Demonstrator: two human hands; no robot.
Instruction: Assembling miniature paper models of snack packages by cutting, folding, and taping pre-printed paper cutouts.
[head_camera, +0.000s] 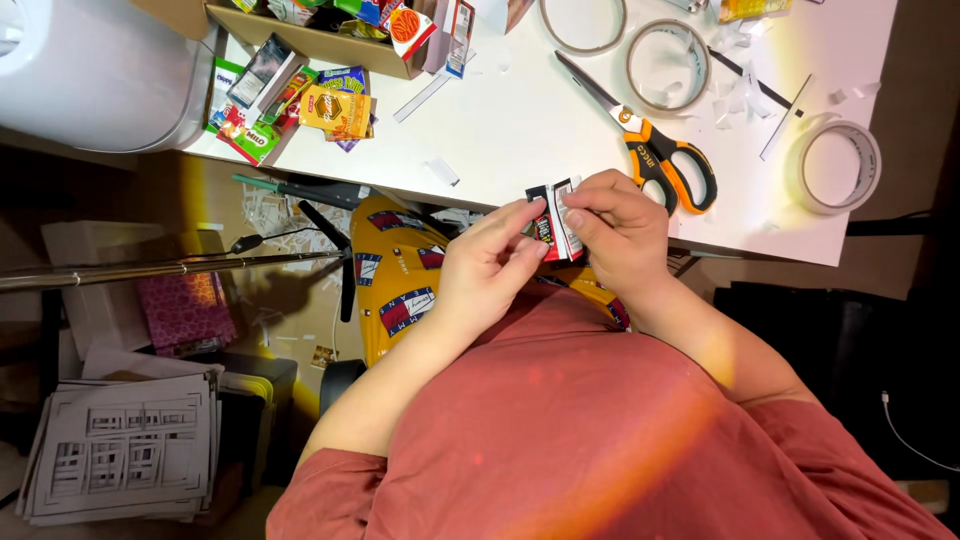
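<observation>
Both of my hands pinch one small printed paper box (556, 214), red, black and white, just in front of the white table's near edge (700, 235). My left hand (490, 265) grips its left side with thumb and fingers. My right hand (618, 235) holds its right side, thumb on the white flap. Orange-handled scissors (655, 150) lie shut on the table right behind my right hand.
Three tape rolls lie on the table: (835, 165), (668, 65), (583, 25). Paper scraps are scattered around. A cardboard tray (310, 40) with several tiny printed boxes sits at the back left, more miniature boxes (300, 105) beside it. Printed sheets (125, 445) are stacked on the floor.
</observation>
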